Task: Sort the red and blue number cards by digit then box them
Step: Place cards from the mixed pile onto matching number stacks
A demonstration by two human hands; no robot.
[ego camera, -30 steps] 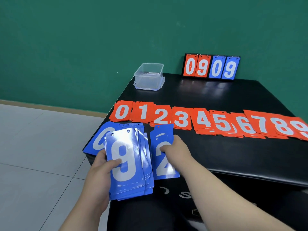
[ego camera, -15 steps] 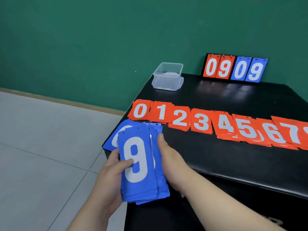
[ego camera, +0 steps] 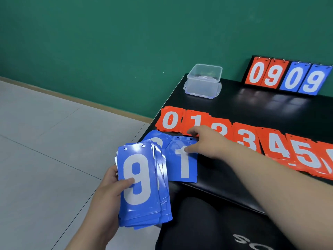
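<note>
- Half a second ago the right hand (ego camera: 207,143) was against the stack of blue cards (ego camera: 140,177); now it is out over the table (ego camera: 252,109) — on the blue 1 card (ego camera: 183,165).
- That card lies flat beside the blue 0 card (ego camera: 158,138), just below the red row (ego camera: 246,139), long axis pointing away from the person, holes at the far end.
- The thumb presses its face; whether the fingers pinch it, I cannot tell.
- The left hand (ego camera: 106,195) grips the stack — 9 on top, holes far.

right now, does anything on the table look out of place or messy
Nothing looks spilled or damaged. The red 4 pile and red 5 pile are loosely fanned, with stray card edges poking out along their near side, and neighbouring red piles overlap each other.
</note>
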